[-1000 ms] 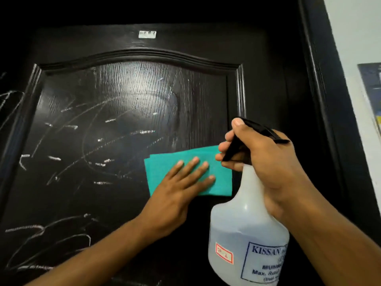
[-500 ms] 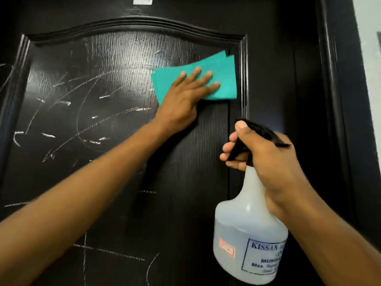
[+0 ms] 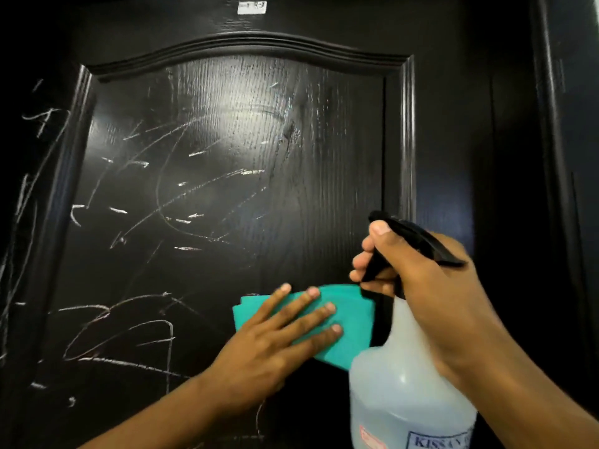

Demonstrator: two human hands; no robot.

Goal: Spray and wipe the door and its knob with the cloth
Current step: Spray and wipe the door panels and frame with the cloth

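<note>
Door (image 3: 227,150) fills my view, black with a raised arched panel, and I'm right up against it. Far left, white chalky scribbles (image 3: 107,322) run down the frame edge and across the panel's left and middle, so that side looks unwiped to me. Moving in, my left hand (image 3: 265,348) is flat on the teal cloth (image 3: 350,319), fingers straight and spread, pressing it against the lower right part of the panel; nothing is curled around it, just a flat palm push. The stretch of panel above the cloth looks glossy and mostly free of marks, with a wet sheen near the top. Just right of the cloth, my right hand (image 3: 431,286) is wrapped around the neck of the spray bottle (image 3: 408,393), fingers curled over the black trigger, thumb on top of the head, nozzle facing the door. The bottle's pale body overlaps the cloth's right edge from where I'm looking. Up top sits a small white label (image 3: 252,7). The knob is nowhere in my view.

I'd call this the wiping step, mid-panel. Next, I reckon the cloth has to travel left onto those scribbles, likely with a fresh squirt there first, keeping firm flat pressure so the folded cloth doesn't slip. The knob comes later.
</note>
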